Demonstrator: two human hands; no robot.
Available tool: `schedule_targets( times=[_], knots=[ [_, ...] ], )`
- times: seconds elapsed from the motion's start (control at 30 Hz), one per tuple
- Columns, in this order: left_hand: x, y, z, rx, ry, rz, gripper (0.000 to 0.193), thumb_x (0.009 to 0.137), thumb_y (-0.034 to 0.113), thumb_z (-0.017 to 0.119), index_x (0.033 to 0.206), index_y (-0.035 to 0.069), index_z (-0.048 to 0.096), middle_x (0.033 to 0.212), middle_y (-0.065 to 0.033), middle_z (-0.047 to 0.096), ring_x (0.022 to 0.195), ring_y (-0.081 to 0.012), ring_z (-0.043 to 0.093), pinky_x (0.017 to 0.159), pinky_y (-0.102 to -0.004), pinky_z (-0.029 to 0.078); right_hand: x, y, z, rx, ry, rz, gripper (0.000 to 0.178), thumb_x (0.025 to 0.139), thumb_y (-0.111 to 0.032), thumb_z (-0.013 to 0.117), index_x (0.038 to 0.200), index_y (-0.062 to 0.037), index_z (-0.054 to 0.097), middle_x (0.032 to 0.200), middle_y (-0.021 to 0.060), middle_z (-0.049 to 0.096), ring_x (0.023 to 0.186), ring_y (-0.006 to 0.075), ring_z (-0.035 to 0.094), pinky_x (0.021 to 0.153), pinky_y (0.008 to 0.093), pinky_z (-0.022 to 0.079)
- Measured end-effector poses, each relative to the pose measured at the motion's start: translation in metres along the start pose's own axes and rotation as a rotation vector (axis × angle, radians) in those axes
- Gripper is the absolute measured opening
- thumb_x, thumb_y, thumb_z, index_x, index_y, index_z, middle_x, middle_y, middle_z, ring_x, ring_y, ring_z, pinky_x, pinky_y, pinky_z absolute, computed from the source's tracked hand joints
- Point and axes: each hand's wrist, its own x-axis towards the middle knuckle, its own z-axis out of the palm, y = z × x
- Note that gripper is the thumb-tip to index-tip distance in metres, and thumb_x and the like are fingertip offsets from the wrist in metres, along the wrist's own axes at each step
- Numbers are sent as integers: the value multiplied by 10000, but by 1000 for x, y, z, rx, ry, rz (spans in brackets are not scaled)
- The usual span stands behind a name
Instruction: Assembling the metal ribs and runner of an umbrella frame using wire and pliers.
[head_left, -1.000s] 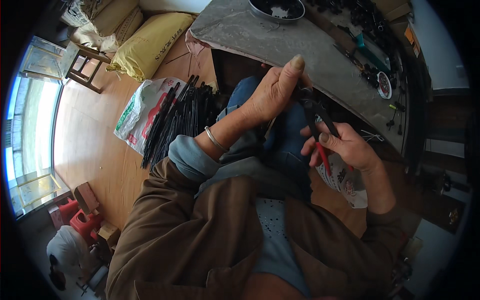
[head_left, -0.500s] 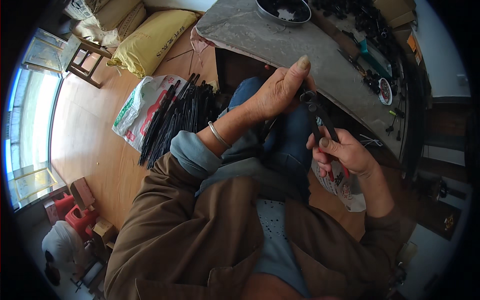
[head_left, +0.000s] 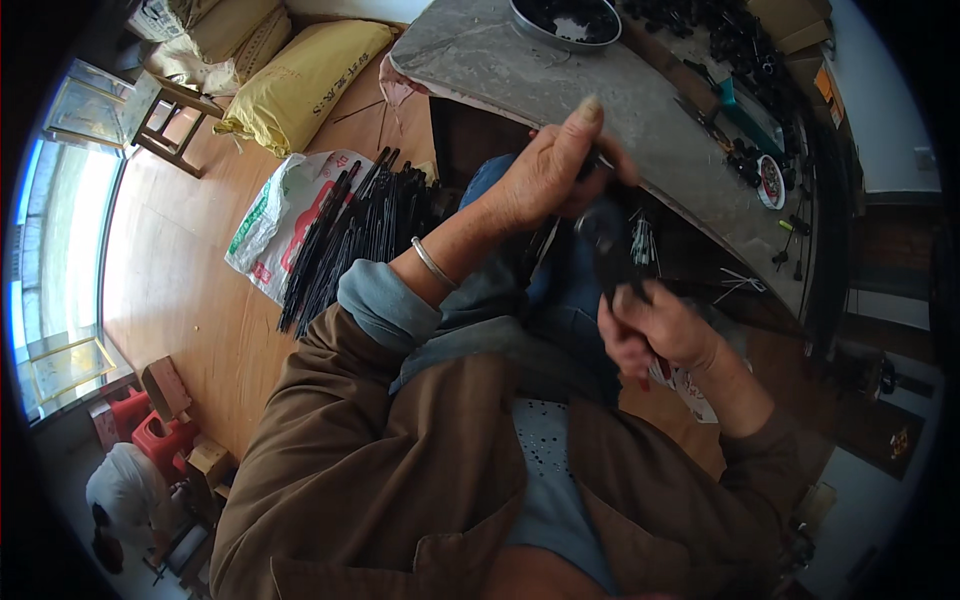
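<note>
My right hand (head_left: 655, 325) is closed round a pair of pliers (head_left: 617, 262), whose dark jaws point up toward the left hand. Motion blurs the pliers, and a red handle end shows below the fingers. Over my lap, my left hand (head_left: 548, 172) is closed with its thumb up. Between its fingers shows a small black part (head_left: 597, 162), mostly hidden by the hand. A thin dark rod (head_left: 542, 246) runs below that hand; whether it joins the part I cannot tell. The jaws are close to the left fingers; contact cannot be made out.
A grey-topped table (head_left: 470, 60) ahead bears a metal bowl (head_left: 567, 40) of black pieces, a teal tray (head_left: 750, 118) and a small round dish (head_left: 770, 183). Many black rods (head_left: 365, 235) lie on a plastic sack (head_left: 270, 225) at left. Behind are a yellow sack (head_left: 310, 80) and a stool (head_left: 165, 115).
The pliers have swung left and turned in my right hand, which has moved slightly left. My left hand has shifted a little left and down, its fingers now further round the black part.
</note>
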Motion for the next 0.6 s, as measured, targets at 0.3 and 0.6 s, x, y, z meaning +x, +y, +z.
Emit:
schedule_targets(
  times=[0.3, 0.6],
  knots=[
    [13, -16, 0, -107, 150, 30, 721, 991, 577, 200, 800, 0, 588, 448, 43, 310, 375, -63, 271, 370, -231, 232, -24, -30, -106, -889, 1241, -393, 213, 931, -190, 564, 1079, -44, 609, 827, 128, 647, 795, 226, 647, 720, 354, 498],
    [21, -14, 16, -92, 130, 4, 714, 999, 558, 211, 795, -11, 590, 457, 51, 318, 390, -43, 270, 384, -221, 230, -72, -65, -286, -1052, 1497, -89, 384, 851, -346, 599, 1115, -73, 653, 1019, 167, 672, 955, 335, 632, 819, 427, 477]
  ],
)
